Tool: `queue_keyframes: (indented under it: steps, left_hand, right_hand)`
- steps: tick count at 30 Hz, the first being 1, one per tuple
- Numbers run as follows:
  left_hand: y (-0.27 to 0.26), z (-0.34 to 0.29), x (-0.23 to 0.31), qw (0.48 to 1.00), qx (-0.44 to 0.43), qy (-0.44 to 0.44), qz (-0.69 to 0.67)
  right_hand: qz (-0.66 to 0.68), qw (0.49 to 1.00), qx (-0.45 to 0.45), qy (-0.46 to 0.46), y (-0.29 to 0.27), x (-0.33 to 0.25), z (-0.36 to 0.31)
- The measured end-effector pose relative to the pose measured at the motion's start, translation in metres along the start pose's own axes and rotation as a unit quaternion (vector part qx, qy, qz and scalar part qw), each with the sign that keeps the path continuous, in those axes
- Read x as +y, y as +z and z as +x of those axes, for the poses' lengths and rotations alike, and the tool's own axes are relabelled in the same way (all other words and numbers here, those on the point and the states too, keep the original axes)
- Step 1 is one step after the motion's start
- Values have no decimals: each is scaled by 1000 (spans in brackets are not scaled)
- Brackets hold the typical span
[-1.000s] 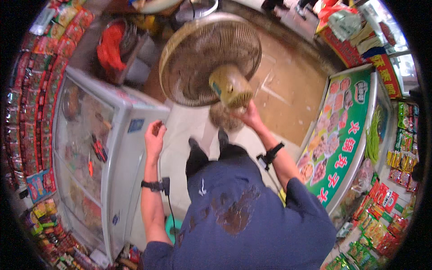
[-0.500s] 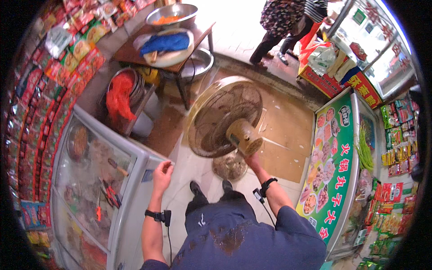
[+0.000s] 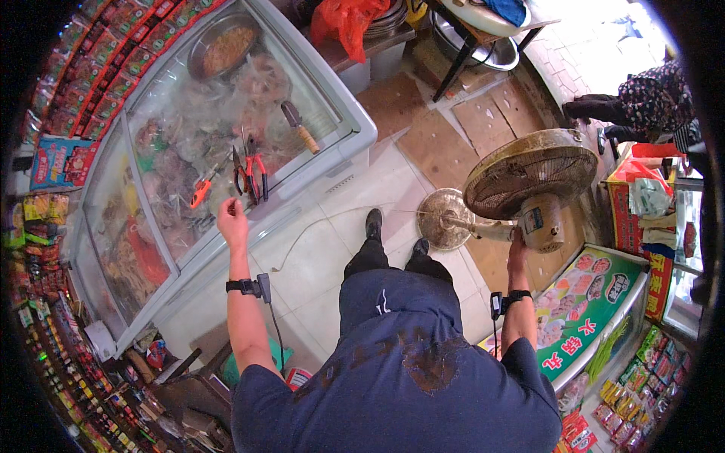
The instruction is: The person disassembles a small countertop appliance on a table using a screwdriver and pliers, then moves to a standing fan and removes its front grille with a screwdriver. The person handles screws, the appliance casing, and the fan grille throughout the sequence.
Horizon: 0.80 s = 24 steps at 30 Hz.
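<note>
On the left, the freezer (image 3: pixel 340 113) is now filling more of the view than half a second ago, and along its near edge an orange-handled screwdriver (image 3: pixel 201 192) is lying on the glass. The left hand (image 3: pixel 232 225), earlier beside the freezer's front corner, is now hovering over that near edge, its fingers curling together; whether they are pinching something small, I cannot tell. Just beyond it, red-handled pliers (image 3: pixel 257 167) are lying on the glass, with a wooden-handled trowel (image 3: pixel 300 128) resting toward the corner. Farther right, the fan's round base (image 3: pixel 436 220) is standing on the floor near the shoes. The right hand (image 3: pixel 518 254) is gripping the fan (image 3: pixel 532 181) just under its motor housing, and the fan's head, previously ahead of the body, is now appearing well to the right.
</note>
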State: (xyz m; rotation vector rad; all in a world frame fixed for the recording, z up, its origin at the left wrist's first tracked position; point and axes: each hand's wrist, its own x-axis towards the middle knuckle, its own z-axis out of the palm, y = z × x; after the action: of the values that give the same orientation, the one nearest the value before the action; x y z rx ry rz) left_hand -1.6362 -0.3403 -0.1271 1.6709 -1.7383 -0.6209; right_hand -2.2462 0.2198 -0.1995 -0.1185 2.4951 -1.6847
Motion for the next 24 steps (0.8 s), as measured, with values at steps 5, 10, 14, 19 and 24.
queue_keyframes:
  steps: [5,10,14,19,24]
  left_hand:
    - [5,23,-5,998,-16,-7,58]
    - [42,50,24,995,-52,72,54]
    - [52,71,23,990,-19,60,126]
    - [60,66,15,981,-118,65,136]
    - [60,64,-4,986,-90,54,132]
  right_hand:
    - [38,998,-58,-9,-8,20,6]
    - [-69,997,10,32,-18,22,1]
    - [-57,987,-51,142,-21,12,-12]
    - [-46,965,-33,257,-25,15,-51]
    - [-37,949,-97,297,-8,12,-74]
